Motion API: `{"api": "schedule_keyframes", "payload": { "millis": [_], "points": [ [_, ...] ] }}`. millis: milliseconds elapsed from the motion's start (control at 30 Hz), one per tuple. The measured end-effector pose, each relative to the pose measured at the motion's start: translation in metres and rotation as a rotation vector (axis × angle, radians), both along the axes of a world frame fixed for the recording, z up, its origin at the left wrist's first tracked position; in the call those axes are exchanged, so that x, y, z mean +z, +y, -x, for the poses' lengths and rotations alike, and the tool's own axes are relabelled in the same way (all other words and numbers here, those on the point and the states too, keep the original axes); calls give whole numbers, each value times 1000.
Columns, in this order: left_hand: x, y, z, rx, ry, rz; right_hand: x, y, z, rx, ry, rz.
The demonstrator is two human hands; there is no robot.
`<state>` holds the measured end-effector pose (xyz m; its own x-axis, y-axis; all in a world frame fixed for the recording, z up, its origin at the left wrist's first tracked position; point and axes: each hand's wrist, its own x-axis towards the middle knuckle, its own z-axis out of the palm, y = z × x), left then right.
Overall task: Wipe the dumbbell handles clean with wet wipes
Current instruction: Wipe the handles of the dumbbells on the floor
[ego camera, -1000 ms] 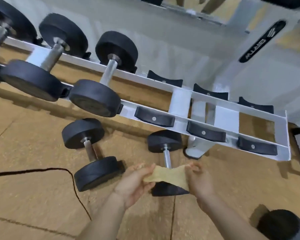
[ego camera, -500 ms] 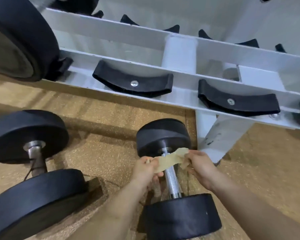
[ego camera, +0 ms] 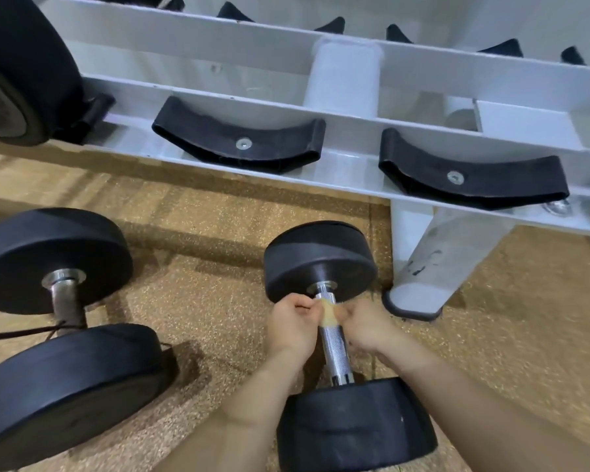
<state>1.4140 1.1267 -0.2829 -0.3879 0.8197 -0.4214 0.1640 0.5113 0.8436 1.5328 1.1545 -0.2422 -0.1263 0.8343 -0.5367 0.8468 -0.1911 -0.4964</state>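
Since half a second back, my two hands have drawn in to the handle (ego camera: 336, 349). The wipe (ego camera: 328, 310), stretched loose between them then, now lies wrapped over the handle's far end, just under the far head. My left hand (ego camera: 295, 327) pinches the wipe's left end and my right hand (ego camera: 367, 330) pinches its right end. Each grip is clamped on the wipe, one on either side of the handle.

That dumbbell (ego camera: 355, 424) lies on the floor (ego camera: 201, 301) at lower centre of the frame, its handle running away from me, knurled steel showing below the wipe. A second, bigger dumbbell (ego camera: 55, 253) lies at the left, well apart, with a dark cord (ego camera: 14, 333) reaching its handle.

Across the top runs the white rack (ego camera: 341, 80), carrying a black cradle (ego camera: 239, 137) at centre and another cradle (ego camera: 470, 175) at right. A large black weight (ego camera: 21, 69) sits at the upper left.
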Motion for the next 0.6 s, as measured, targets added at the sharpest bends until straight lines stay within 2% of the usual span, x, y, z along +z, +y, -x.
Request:
{"api": "schedule_keyframes", "payload": {
  "millis": [33,100,200,300,367,400,467,533,600],
  "points": [
    [0,3,-1,30,-35,-16,-3,8,5,-69,34,-74],
    [-3,9,-2,31,14,-55,-8,19,13,-86,36,-156],
    [-2,3,4,-84,111,-12,0,2,2,122,-40,-37],
    [3,-20,10,-348,80,127,11,-18,-12,357,-171,78],
    [9,-33,12,-554,177,213,18,-14,-9,386,-196,58],
    [14,-34,12,-587,183,232,17,-9,-8,354,-168,45],
    [20,-29,11,-546,91,234,16,-6,-8,259,-99,19],
    [26,-20,11,-382,-64,243,16,-10,-12,289,-124,-2],
    [29,-16,11,-306,-128,243,14,-16,-17,343,-176,34]
  ]
}}
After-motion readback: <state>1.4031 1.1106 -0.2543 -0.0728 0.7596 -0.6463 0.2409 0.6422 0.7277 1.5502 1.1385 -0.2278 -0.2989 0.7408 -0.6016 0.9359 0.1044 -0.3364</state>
